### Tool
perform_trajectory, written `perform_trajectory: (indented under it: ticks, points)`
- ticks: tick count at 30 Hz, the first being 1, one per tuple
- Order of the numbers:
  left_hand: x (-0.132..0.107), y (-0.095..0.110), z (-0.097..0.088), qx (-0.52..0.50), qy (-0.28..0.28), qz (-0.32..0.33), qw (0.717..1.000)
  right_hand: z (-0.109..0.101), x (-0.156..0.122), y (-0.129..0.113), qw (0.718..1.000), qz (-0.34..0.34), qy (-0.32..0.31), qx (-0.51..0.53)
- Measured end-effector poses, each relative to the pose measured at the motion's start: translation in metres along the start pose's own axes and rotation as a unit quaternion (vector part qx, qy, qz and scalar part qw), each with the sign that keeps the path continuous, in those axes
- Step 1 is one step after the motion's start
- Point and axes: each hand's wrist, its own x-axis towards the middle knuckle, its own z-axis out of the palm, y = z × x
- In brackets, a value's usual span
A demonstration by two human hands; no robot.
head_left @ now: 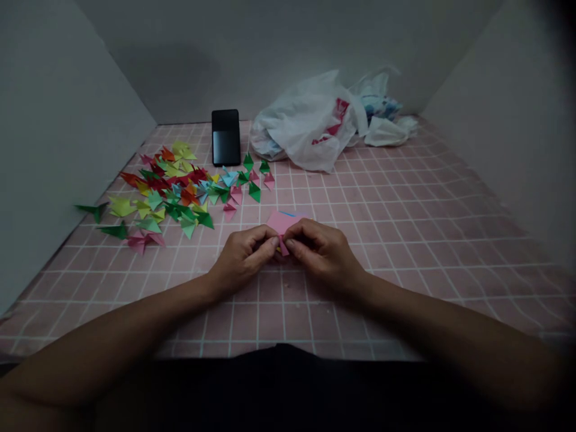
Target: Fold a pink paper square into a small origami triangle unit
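Note:
Between my fingertips is a small folded piece of pink paper (283, 245), narrow and pointed at its lower end. My left hand (245, 255) pinches it from the left, thumb against index finger. My right hand (324, 252) pinches its other side. Just behind the fingers lies a stack of square paper sheets (279, 221), pink on top, with blue and lilac edges showing; my hands partly cover it. Left of my hands spreads a pile of folded paper cranes (180, 210) in red, yellow, green, blue and pink.
A black phone (226, 147) stands upright behind the cranes. White plastic bags (310, 120) with red print rest at the back, and another crumpled bag (389, 129) is to their right. A pink checked cloth (405, 210) covers the table, with pale walls on three sides.

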Motion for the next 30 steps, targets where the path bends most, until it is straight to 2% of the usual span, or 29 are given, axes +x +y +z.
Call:
perform_trajectory:
  ticks: [7,12,17,24,30]
  points:
    - [0.0013,0.0031,0.0004,0.072,0.021,0.025,0.997,0.0002,0.0015,0.0004,1.000,0.011,-0.004,0.014]
    - [0.0015,0.0018,0.0003,0.035,0.020,0.033,0.999,-0.0002,0.0016,-0.0015,0.994,0.063,-0.011,0.087]
    - [0.0020,-0.0003,-0.0005,0.054,0.053,0.073,0.994,-0.0008,0.0024,-0.0018,0.971,0.112,-0.023,0.210]
    - [0.0036,-0.0026,-0.0003,0.117,0.085,0.186,0.972,0.0001,0.0027,0.0027,0.947,0.134,-0.040,0.288]
    - [0.0025,-0.0044,0.0017,0.082,0.102,0.163,0.978,0.0018,0.0003,0.0060,0.913,0.179,-0.038,0.364]
